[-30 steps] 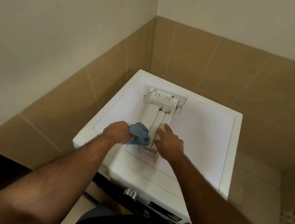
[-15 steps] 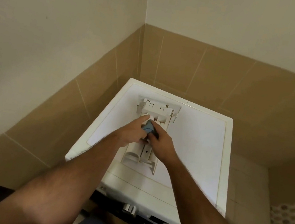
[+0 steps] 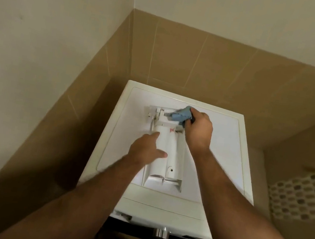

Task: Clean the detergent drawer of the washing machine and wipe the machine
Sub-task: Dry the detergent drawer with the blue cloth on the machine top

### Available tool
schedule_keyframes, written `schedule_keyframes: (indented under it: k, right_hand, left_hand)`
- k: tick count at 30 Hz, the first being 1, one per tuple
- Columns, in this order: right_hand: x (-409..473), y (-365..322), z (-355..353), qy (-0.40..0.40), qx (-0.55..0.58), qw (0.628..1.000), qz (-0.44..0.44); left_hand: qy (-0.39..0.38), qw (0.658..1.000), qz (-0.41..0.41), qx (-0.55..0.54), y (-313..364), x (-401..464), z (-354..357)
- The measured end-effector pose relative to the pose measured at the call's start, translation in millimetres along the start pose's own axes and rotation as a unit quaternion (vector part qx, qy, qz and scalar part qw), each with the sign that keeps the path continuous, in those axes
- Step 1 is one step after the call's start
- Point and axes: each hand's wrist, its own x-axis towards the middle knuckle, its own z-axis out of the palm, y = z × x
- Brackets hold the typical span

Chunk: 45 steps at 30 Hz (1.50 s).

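Note:
The white detergent drawer (image 3: 168, 152) lies upside down, lengthwise, on top of the white washing machine (image 3: 220, 150). My right hand (image 3: 198, 131) grips a crumpled blue cloth (image 3: 181, 116) and presses it against the far end of the drawer. My left hand (image 3: 146, 148) rests on the drawer's left side, fingers stretched out, the index finger pointing along the drawer.
The machine stands in a corner with brown tiled walls (image 3: 183, 57) behind and to the left. A dark control panel with a chrome knob (image 3: 162, 234) shows below the machine's front edge. At the right are a lower ledge and mosaic tiles (image 3: 302, 197).
The blue cloth has passed from my left hand to my right hand, which moved up to the drawer's far end. My left hand now lies flat on the drawer's left side.

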Motion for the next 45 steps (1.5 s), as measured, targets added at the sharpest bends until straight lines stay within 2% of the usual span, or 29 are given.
schedule_keyframes:
  k: [6, 11, 13, 16, 20, 23, 29, 40, 45]
  right_hand:
    - [3, -31, 38, -0.076, -0.129, 0.986, -0.07]
    - [-5, -52, 65, -0.151, -0.145, 0.962, -0.177]
    - [0, -51, 63, -0.146, -0.133, 0.967, -0.16]
    - [9, -38, 55, -0.086, -0.116, 0.98, -0.139]
    - [14, -24, 42, -0.024, -0.098, 0.995, -0.003]
    - [20, -25, 38, -0.019, -0.094, 0.993, 0.063]
    - [20, -42, 44, -0.07, -0.154, 0.986, -0.003]
    - [31, -15, 31, -0.037, -0.044, 0.993, 0.1]
    - [35, -11, 27, -0.053, -0.01, 0.993, 0.102]
  left_hand:
    - [0.017, 0.999, 0.02, 0.041, -7, -1, 15]
    - [0.021, 0.999, 0.008, 0.033, -4, -1, 15]
    - [0.014, 0.999, 0.013, 0.026, -4, -1, 16]
    - [-0.003, 0.999, 0.017, 0.042, -5, -1, 17]
    - [-0.008, 0.999, 0.007, 0.044, -5, -1, 17]
    - [-0.008, 0.999, 0.004, 0.035, -5, -1, 17]
    - [-0.012, 0.999, -0.006, 0.042, -4, -1, 16]
    - [-0.02, 0.999, -0.006, 0.038, -6, 0, 15]
    - [-0.007, 0.999, 0.024, -0.037, -12, 17, -8]
